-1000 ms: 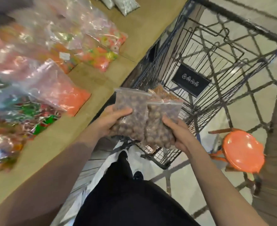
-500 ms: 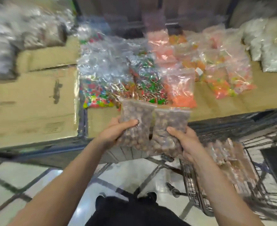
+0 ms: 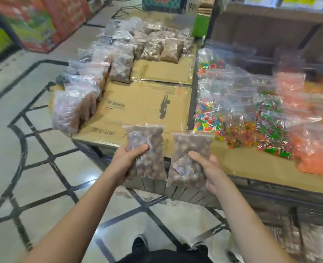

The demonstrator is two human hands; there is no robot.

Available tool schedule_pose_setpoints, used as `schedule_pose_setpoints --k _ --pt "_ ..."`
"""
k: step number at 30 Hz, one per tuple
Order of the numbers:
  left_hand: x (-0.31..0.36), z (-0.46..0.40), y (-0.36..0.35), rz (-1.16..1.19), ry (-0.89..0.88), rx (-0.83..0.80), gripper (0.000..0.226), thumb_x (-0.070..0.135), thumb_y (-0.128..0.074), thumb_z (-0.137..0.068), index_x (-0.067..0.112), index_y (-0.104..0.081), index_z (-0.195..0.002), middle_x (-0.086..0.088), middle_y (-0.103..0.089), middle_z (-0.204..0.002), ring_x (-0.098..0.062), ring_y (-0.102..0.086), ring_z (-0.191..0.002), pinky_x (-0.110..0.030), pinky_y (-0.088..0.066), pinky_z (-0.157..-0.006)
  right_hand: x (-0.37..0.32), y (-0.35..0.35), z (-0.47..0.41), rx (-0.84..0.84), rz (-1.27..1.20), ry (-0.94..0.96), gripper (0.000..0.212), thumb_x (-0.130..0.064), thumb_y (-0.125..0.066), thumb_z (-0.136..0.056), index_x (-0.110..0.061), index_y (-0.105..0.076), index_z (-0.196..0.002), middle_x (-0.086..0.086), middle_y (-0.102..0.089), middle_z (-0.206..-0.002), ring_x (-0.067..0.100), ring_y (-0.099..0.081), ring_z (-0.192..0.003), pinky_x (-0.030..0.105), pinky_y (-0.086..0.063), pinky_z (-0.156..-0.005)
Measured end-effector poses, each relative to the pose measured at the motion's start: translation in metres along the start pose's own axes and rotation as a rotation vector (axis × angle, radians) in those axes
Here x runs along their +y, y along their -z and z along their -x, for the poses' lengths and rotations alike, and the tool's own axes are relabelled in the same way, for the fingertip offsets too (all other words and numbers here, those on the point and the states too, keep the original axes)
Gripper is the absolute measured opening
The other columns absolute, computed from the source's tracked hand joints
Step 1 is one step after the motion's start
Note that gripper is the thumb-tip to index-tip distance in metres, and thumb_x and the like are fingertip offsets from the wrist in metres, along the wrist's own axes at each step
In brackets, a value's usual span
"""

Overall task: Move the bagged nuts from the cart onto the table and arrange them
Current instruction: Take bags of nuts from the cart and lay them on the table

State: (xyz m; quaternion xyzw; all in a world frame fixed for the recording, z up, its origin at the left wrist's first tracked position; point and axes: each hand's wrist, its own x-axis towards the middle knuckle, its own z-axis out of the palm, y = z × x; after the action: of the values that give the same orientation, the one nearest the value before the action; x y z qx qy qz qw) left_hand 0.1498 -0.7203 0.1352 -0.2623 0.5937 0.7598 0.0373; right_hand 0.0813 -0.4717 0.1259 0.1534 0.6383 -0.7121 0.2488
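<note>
My left hand grips a clear zip bag of brown round nuts by its lower half. Beside it, my right hand holds a second bag of nuts the same way. Both bags are upright in the air, just in front of the near edge of the cardboard-covered table. Rows of bagged nuts stand along the table's left side, and more bagged nuts stand at its far end. The wire cart shows blurred at the lower right, with bags inside.
A second table on the right carries bags of coloured candy and orange sweets. Tiled floor lies to the left. Stacked boxes stand at the far left, a shelf at the far right.
My view has swung left from the cart to the cardboard table. Both hands have carried the two nut bags along, and the bags have spread slightly apart.
</note>
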Motion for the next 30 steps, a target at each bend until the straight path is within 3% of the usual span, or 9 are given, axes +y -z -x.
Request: schedule_pose_setpoints --k 2,4,7,11,15,17,23,28,30 --pt "0.008 -0.006 0.034 0.037 0.007 0.042 0.03 0.02 -0.077 -0.087 0.008 -0.068 -0.114 -0.011 -0.079 -0.099 -0.03 -0.077 -0.09 -0.045 -0.063 -0.079 -0.001 -0.037 -0.005 -0.024 0.003 -0.01 0.045 -0.022 -0.09 -0.076 -0.012 -0.066 -0.113 0.01 -0.081 -0.1 0.033 -0.077 -0.099 0.057 -0.058 -0.095" --pt "0.018 -0.015 0.061 0.077 0.007 0.061 0.03 0.018 -0.077 -0.087 0.004 -0.069 -0.112 -0.015 -0.079 -0.098 -0.032 -0.077 -0.088 -0.045 -0.061 -0.081 -0.003 -0.068 -0.013 -0.043 0.014 -0.002 0.035 -0.021 -0.089 -0.077 -0.017 -0.07 -0.106 0.007 -0.081 -0.1 0.032 -0.075 -0.103 0.056 -0.056 -0.1" --pt "0.03 -0.039 0.092 0.102 -0.021 0.08 0.033 0.018 -0.077 -0.086 0.002 -0.069 -0.114 -0.016 -0.078 -0.101 -0.032 -0.076 -0.091 -0.045 -0.061 -0.082 -0.007 -0.101 -0.028 -0.081 0.047 0.022 0.055 -0.032 -0.095 -0.065 -0.019 -0.072 -0.114 0.001 -0.08 -0.106 0.026 -0.073 -0.11 0.054 -0.053 -0.105" --pt "0.046 -0.084 0.115 0.128 -0.028 0.104 0.048 0.025 -0.086 -0.079 0.007 -0.068 -0.119 -0.015 -0.078 -0.105 -0.034 -0.076 -0.097 -0.046 -0.06 -0.081 -0.02 -0.127 -0.058 -0.102 0.035 0.025 0.037 -0.019 -0.087 -0.077 -0.017 -0.072 -0.111 0.005 -0.081 -0.104 0.029 -0.074 -0.109 0.054 -0.053 -0.104" --pt "0.067 -0.141 0.124 0.083 -0.03 0.112 0.064 0.034 -0.09 -0.07 0.007 -0.067 -0.123 -0.014 -0.078 -0.108 -0.034 -0.076 -0.099 -0.049 -0.06 -0.086 -0.039 -0.146 -0.1 -0.095 0.013 0.043 0.073 -0.035 -0.092 -0.054 -0.015 -0.069 -0.12 0.006 -0.08 -0.108 0.028 -0.074 -0.109 0.053 -0.053 -0.104" --pt "0.077 -0.173 0.125 0.07 -0.013 0.127 0.058 0.031 -0.089 -0.074 0.008 -0.067 -0.123 -0.014 -0.078 -0.108 -0.034 -0.075 -0.099 -0.05 -0.06 -0.087 -0.05 -0.153 -0.126 -0.104 0.002 0.046 0.076 -0.035 -0.092 -0.054 -0.013 -0.067 -0.123 0.009 -0.079 -0.11 0.029 -0.074 -0.108 0.053 -0.054 -0.104" --pt "0.109 -0.272 0.121 0.048 0.039 0.208 0.042 0.028 -0.086 -0.08 0.008 -0.071 -0.114 -0.011 -0.079 -0.102 -0.03 -0.077 -0.095 -0.05 -0.059 -0.092 -0.088 -0.17 -0.208 -0.118 0.046 0.023 0.029 -0.011 -0.079 -0.086 -0.011 -0.066 -0.112 0.001 -0.081 -0.088 0.015 -0.078 -0.079 0.028 -0.062 -0.066" --pt "0.149 -0.343 0.12 0.084 0.037 0.279 0.029 0.026 -0.085 -0.081 0.013 -0.073 -0.104 -0.006 -0.08 -0.094 -0.019 -0.078 -0.08 -0.032 -0.061 -0.067 -0.116 -0.188 -0.261 -0.11 0.08 -0.018 0.029 -0.01 -0.08 -0.085 -0.012 -0.065 -0.11 -0.002 -0.08 -0.085 0.012 -0.077 -0.075 0.026 -0.06 -0.061" --pt "0.166 -0.37 0.123 0.092 0.041 0.302 0.037 0.03 -0.086 -0.079 0.012 -0.073 -0.109 -0.007 -0.08 -0.096 -0.022 -0.078 -0.084 -0.033 -0.061 -0.068 -0.124 -0.195 -0.279 -0.106 0.081 -0.014 0.028 -0.011 -0.081 -0.084 -0.015 -0.064 -0.106 -0.004 -0.08 -0.084 0.01 -0.077 -0.074 0.027 -0.061 -0.063"
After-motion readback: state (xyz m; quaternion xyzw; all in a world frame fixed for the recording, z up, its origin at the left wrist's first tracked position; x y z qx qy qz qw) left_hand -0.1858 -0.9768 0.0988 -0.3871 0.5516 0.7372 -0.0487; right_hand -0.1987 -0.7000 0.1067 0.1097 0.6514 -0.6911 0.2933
